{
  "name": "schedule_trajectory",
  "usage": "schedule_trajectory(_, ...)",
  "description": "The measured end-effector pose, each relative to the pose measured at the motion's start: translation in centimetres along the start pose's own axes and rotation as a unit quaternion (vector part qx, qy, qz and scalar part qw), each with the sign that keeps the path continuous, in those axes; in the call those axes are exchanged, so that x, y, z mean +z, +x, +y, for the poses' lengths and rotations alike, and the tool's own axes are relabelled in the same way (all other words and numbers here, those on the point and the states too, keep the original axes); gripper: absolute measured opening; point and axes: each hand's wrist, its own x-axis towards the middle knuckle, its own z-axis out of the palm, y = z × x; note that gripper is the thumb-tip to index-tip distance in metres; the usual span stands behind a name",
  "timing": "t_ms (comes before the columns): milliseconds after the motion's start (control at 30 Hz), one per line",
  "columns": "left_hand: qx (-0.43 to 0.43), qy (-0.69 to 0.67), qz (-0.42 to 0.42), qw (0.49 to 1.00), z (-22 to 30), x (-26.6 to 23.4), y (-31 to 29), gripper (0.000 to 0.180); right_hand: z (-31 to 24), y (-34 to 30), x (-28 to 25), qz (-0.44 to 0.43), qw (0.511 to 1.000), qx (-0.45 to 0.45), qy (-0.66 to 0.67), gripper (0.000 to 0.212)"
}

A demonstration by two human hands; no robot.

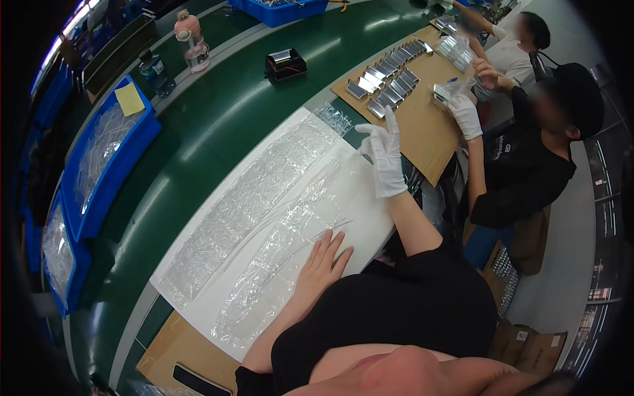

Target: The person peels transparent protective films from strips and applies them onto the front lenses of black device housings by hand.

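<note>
Currently two plastic rows (241, 201); left hand (322, 265) on one, right hand (384, 158) gloved.

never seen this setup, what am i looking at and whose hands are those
There is no machine, just a person wearing a head camera. This single picture looks down from it, and the wide lens bends straight edges. The person's left hand, bare, rests on a white sheet partly covered with clear plastic film. The right hand, white-gloved, is raised near the sheet's far end; whether it pinches anything is unclear. The green table holds blue bins of clear plastic and cardboard with shiny metal pieces. Co-workers are on the right.
</note>
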Motion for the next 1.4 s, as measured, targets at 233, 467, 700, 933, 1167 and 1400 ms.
schedule_trajectory(233,0.02,-0.018,-0.002,1.0,-0.4,0.0,0.4,0.048,1.3,-0.2,0.3,0.052,0.997,0.04,-0.03,0.039)
schedule_trajectory(467,-0.03,-0.015,0.015,0.999,-0.4,-0.1,0.5,0.048,1.9,0.3,-3.1,-0.035,0.986,0.161,-0.029,0.027)
schedule_trajectory(700,-0.074,-0.052,0.039,0.995,0.1,-0.8,0.7,0.048,5.0,0.4,-2.2,-0.044,0.973,0.055,-0.22,0.037)
schedule_trajectory(933,0.021,-0.123,-0.049,0.991,-0.5,-1.4,0.6,0.048,2.5,0.6,-1.5,0.042,0.995,0.08,-0.034,0.044)
schedule_trajectory(1167,0.021,-0.107,-0.06,0.992,-0.4,-1.8,1.0,0.048,3.2,1.0,-2.3,0.049,0.985,0.136,0.091,0.047)
schedule_trajectory(1400,0.013,-0.122,-0.074,0.99,-0.5,-1.9,1.3,0.048,3.8,1.7,-1.8,0.053,0.986,0.159,-0.018,0.05)
